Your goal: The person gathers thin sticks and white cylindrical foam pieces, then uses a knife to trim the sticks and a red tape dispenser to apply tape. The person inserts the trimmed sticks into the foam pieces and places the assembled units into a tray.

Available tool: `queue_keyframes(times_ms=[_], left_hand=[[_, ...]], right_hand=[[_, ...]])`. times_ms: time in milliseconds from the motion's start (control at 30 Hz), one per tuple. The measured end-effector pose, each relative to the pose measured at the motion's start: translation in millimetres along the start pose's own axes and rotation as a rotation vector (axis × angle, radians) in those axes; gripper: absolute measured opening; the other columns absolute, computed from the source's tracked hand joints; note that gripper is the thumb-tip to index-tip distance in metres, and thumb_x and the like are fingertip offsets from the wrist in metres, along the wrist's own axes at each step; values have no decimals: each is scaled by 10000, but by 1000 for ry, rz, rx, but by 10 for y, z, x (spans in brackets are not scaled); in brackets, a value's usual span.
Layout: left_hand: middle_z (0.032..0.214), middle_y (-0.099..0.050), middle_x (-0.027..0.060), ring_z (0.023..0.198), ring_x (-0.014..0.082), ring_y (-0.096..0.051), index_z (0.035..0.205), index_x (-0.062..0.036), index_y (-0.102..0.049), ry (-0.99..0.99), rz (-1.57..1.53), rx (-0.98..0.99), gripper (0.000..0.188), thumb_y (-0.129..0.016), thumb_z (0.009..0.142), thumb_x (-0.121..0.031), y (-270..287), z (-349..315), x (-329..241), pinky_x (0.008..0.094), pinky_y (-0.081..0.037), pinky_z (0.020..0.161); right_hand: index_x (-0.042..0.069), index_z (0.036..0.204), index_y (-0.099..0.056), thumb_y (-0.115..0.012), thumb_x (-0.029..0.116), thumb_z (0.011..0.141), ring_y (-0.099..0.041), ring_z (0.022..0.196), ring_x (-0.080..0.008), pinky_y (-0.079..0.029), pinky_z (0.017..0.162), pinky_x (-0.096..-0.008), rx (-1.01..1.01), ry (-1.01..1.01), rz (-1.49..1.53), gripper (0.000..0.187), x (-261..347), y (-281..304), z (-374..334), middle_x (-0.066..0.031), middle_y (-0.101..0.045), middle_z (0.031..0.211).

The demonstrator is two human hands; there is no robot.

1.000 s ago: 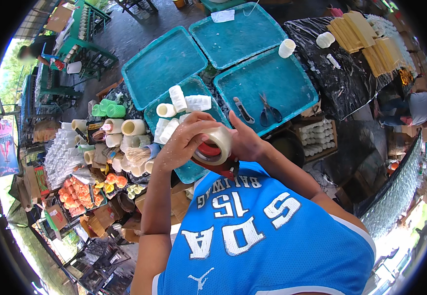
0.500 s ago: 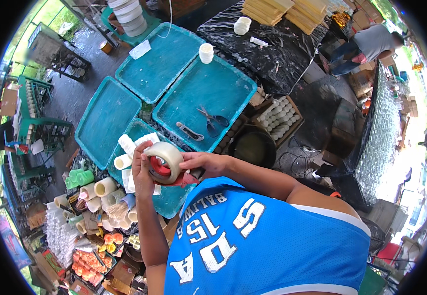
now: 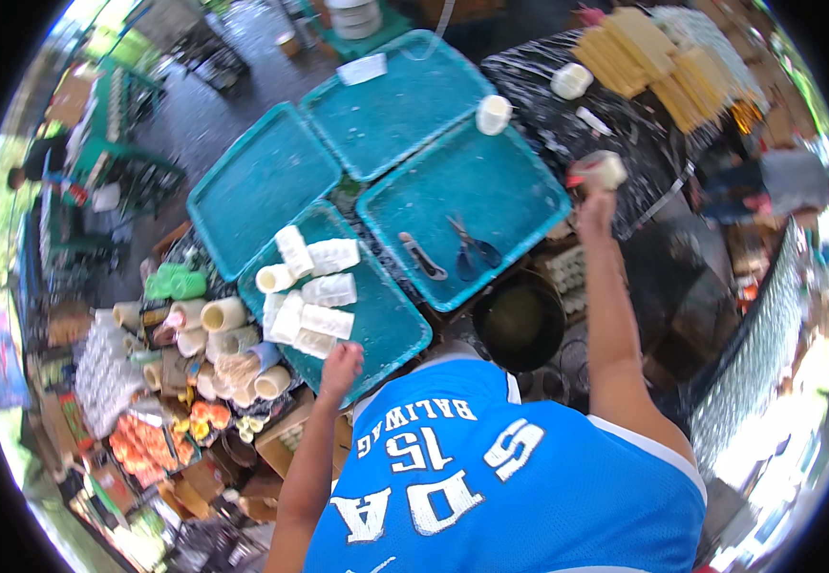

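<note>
My right hand (image 3: 597, 208) is stretched out to the right, past the far tray's corner. Its fingers grip a red tape dispenser with a roll of clear tape (image 3: 607, 170), slightly blurred, above the black plastic sheet. Low over the near teal tray (image 3: 391, 329), my left hand (image 3: 342, 369) is loosely closed with nothing visible in it. Several white ribbed cylinders (image 3: 327, 320) lie in a pile just beyond that hand. A utility knife (image 3: 421, 256) and dark-handled scissors (image 3: 475, 250) rest in the right-hand teal tray (image 3: 462, 181).
A white ribbed stack (image 3: 494, 115) stands on the right tray's far edge. Yellow slabs (image 3: 629, 53) are piled on the black sheet (image 3: 548, 86). A dark round tub (image 3: 520, 320) sits below the right tray. Candle-like cylinders (image 3: 233, 334) crowd the left. Another person (image 3: 777, 186) is at far right.
My right hand has carried the tape dispenser from in front of my body out to the far right. My left hand has let go of it and dropped nearer the tray's front edge.
</note>
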State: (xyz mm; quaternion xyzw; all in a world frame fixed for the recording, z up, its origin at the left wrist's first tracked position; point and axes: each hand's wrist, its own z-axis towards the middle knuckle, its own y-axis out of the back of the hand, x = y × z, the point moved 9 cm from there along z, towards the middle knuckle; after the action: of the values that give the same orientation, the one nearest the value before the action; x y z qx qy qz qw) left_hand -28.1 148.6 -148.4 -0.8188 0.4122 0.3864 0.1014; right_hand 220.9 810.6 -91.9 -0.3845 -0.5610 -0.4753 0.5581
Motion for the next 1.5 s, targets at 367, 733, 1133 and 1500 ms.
queue_keyframes(times_ms=[367,733,1133,1500], left_hand=[[843,-756,144,563,184,-662,1051,33,-696,728,-293,-397,643,-610,1055,-603,325,-948,2015,310,-428,416],[1301,-663,222,819,349,-762,1456,5,-384,694,-536,-909,787,-891,866,-112,96,-833,2131,447,-641,597],[1466,-496,240,1154,388,-665,1589,-103,-246,468,-192,-763,895,-771,875,25,344,-682,1800,456,-650,612],[1503,-470,203,1359,328,-535,1603,-22,-266,209,-105,-669,893,-783,878,40,475,-555,2113,444,-417,1174]], right_hand=[[-162,1314,-553,-524,620,1067,-670,1241,-482,-527,1050,-536,-588,-374,-783,821,-1190,890,1279,-359,-683,1305],[-32,1471,-555,-658,624,973,-615,1344,-494,-477,1149,-523,-227,-218,-950,830,-1179,1266,1746,-310,-629,1458],[-119,1305,-498,-777,687,878,-632,1273,-483,-484,1106,-499,-100,-484,-884,954,-1417,187,-499,-334,-654,1305],[-47,1251,-616,-594,244,1105,-764,790,-302,-636,568,-447,-227,-695,-550,326,-1802,103,-1250,-186,-718,1075]])
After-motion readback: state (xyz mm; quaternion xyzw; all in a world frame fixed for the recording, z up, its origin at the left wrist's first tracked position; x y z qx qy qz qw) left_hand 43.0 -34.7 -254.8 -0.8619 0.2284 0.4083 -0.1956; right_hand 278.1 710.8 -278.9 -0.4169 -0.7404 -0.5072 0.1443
